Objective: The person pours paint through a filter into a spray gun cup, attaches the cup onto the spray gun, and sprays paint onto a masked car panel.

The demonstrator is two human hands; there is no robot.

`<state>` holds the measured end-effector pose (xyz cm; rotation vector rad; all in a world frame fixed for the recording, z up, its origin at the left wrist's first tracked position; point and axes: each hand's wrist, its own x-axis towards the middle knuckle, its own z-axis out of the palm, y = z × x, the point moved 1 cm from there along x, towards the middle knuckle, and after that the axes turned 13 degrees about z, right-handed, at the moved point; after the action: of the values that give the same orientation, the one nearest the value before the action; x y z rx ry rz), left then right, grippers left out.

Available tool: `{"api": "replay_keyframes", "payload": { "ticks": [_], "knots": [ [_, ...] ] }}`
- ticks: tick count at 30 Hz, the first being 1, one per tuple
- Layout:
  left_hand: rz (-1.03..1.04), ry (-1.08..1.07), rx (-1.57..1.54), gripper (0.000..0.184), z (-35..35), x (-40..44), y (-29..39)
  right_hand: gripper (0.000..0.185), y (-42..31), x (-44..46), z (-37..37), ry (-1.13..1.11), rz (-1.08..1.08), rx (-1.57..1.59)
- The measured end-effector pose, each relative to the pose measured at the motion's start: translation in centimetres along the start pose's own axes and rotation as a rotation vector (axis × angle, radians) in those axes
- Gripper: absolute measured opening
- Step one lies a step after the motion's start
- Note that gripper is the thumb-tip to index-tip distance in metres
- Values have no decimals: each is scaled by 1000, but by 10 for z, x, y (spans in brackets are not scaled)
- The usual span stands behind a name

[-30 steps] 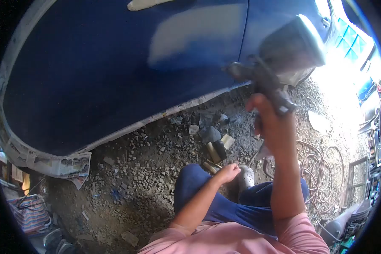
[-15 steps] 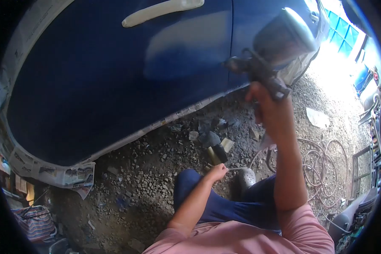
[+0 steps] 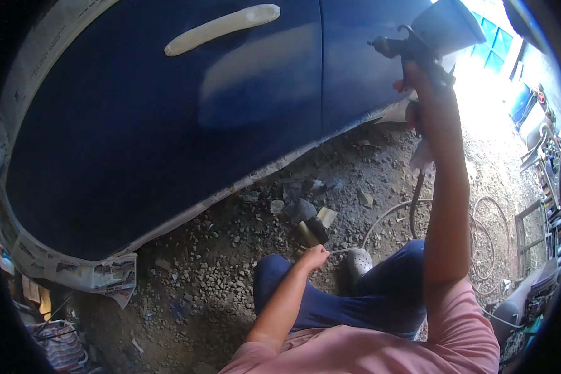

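Note:
My right hand [image 3: 419, 84] is wrapped round the grip of a spray gun [image 3: 411, 50] with a large grey cup [image 3: 449, 26] on top. The gun's nozzle points left, toward dark blue car doors [image 3: 149, 124] with a paler patch [image 3: 255, 68] on them. A covered, cream door handle [image 3: 223, 29] shows above that patch. A hose [image 3: 414, 206] hangs below the gun. My left hand [image 3: 314, 257] is closed near my knee, and a thin, pale stick-like thing [image 3: 344, 250] extends from it toward the shoe.
Newspaper masking [image 3: 93, 269] edges the car. Below lies gravel ground [image 3: 212, 268] with a dark block [image 3: 316, 229] and scraps. A coiled hose [image 3: 489, 249] and a metal frame [image 3: 531, 240] are on the right. A striped bag [image 3: 59, 346] sits at the lower left.
My right hand has moved up and to the right with the spray gun, farther from the door seam. The left hand has shifted slightly left and stays closed. The view has shifted a little.

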<state>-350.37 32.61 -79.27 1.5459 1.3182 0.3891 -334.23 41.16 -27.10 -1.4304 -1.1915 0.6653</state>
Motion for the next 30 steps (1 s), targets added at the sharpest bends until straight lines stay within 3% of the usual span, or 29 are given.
{"api": "replay_keyframes", "payload": {
  "ticks": [11,14,24,27,30],
  "knots": [
    [1,8,-58,33,-2,1,-3,46,-25,-14,24,-135,-22,-3],
    [100,47,-19,33,4,7,-10,44,-33,-35,39,-248,-43,-12],
    [71,49,-45,35,6,11,-14,38,-42,-85,82,-592,-92,16],
    [66,48,-43,35,5,10,-12,38,-38,-93,81,-670,-23,28],
    [64,36,-30,36,4,8,-10,33,-31,-92,75,-596,59,55]
  ]
}}
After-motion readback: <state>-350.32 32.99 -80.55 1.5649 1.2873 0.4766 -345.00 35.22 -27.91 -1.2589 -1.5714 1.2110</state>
